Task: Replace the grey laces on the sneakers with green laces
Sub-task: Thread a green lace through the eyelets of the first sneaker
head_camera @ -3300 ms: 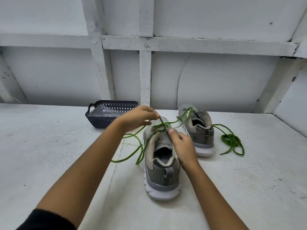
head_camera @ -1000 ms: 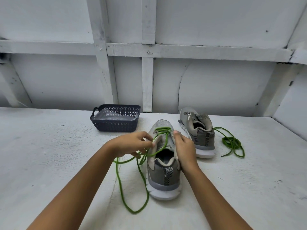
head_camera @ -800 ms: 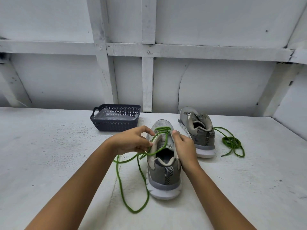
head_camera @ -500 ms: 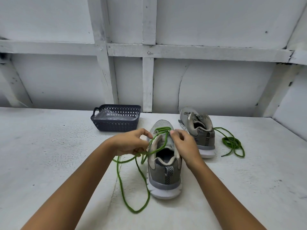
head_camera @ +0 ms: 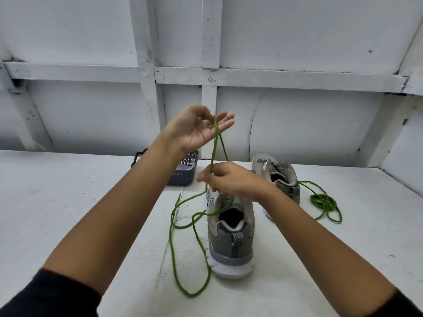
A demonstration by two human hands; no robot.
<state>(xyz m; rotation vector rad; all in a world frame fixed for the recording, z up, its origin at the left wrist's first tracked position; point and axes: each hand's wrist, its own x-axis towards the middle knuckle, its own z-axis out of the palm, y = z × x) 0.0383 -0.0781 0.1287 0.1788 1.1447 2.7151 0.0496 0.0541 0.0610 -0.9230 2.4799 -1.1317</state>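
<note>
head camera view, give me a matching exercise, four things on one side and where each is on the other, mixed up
1 left hand
2 dark perforated plastic basket
3 bundled loose green lace
4 near grey mesh sneaker

A beside the far grey sneaker on the white table
B raised, holding up a green lace loop
C behind the left forearm
D below the right hand

Pairs: 1-B, 2-C, 3-A, 4-D

Workshop-like room: white timber-framed wall, rough painted bench.
</note>
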